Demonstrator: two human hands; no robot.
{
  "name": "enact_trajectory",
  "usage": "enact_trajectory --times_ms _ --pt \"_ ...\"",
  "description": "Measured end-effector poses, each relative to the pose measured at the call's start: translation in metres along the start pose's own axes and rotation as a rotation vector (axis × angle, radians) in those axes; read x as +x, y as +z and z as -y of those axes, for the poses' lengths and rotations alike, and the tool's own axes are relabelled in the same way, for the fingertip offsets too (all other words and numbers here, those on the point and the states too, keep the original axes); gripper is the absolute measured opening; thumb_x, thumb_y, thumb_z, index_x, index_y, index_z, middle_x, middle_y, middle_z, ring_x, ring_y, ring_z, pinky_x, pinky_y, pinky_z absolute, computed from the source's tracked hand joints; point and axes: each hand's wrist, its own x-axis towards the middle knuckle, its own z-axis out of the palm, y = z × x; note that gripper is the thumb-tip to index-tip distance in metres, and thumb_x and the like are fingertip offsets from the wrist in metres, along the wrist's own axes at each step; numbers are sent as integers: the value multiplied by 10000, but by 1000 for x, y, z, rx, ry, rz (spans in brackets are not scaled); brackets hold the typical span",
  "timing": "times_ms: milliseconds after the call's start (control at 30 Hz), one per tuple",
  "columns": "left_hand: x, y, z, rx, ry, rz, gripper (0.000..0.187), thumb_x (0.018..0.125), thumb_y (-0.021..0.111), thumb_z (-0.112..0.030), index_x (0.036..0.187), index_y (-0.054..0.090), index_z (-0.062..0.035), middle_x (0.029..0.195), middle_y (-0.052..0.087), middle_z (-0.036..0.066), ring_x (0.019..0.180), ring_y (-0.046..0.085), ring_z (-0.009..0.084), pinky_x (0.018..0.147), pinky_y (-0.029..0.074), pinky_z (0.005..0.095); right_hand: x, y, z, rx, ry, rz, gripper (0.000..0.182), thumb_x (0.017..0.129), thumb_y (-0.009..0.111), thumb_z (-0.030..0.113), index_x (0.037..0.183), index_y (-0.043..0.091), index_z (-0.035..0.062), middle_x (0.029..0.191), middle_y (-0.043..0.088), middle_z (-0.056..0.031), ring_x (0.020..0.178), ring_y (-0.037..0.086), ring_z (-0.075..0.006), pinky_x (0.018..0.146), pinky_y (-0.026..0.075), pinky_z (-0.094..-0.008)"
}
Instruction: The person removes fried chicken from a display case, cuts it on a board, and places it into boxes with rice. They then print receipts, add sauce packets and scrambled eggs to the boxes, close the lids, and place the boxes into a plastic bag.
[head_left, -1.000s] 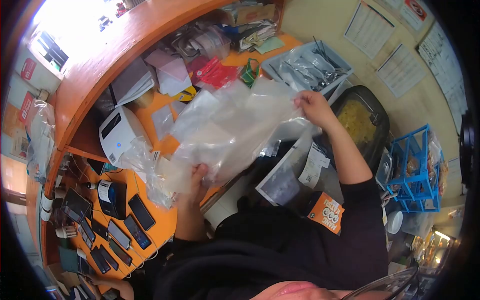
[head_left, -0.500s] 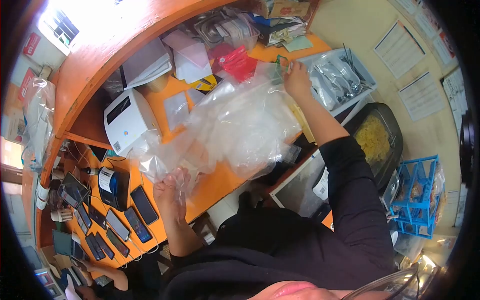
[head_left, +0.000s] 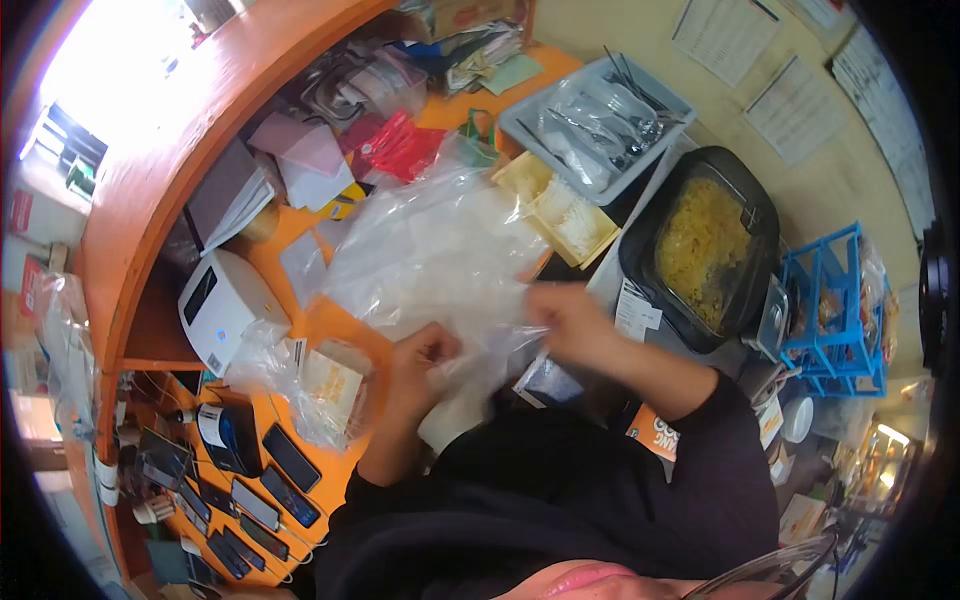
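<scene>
Both my left hand (head_left: pixel 425 352) and right hand (head_left: pixel 562 318) pinch the clear plastic bag (head_left: pixel 440 250) at frame centre; slippery film could slide free toward the orange counter (head_left: pixel 345 320).

Cutlery tray (head_left: pixel 520 112) behind plastic bags (head_left: pixel 430 250)

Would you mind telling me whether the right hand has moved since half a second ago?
Yes. The right hand has come back toward the body, away from the grey cutlery tray, and now grips the clear plastic bag near the left hand.
</scene>
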Motion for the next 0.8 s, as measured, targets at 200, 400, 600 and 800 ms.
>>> enact_trajectory --times_ms 200,400,600,800 --pt "15 -46 6 376 132 -423 199 701 644 86 703 496 -46 673 458 -6 646 447 89 721 447 224 -27 -111 -7 -246 132 -246 194 576 502 -90 658 374 30 591 336 -96 526 376 -234 482 316 -328" --pt "33 -4 -35 984 767 -496 459 677 757 -63 1100 585 -105 793 608 46 808 611 212 1001 369 447 10 -114 9 138 -29 377 227 599 548 -91 630 361 35 583 345 -56 536 371 -153 496 305 -305" --pt "33 -1 17 643 90 242 406 757 743 -142 1122 580 -72 885 666 85 733 664 253 677 535 347 110 -115 -86 414 91 282 82 843 607 11 792 668 28 799 674 -36 749 633 -109 717 511 -258" --pt "21 -8 12 -25 -439 -147 248 905 652 -206 1062 571 -31 881 642 42 698 691 182 484 469 228 159 -93 -245 -587 693 -233 281 876 630 265 977 703 13 1023 681 -206 951 678 -290 807 531 -385"
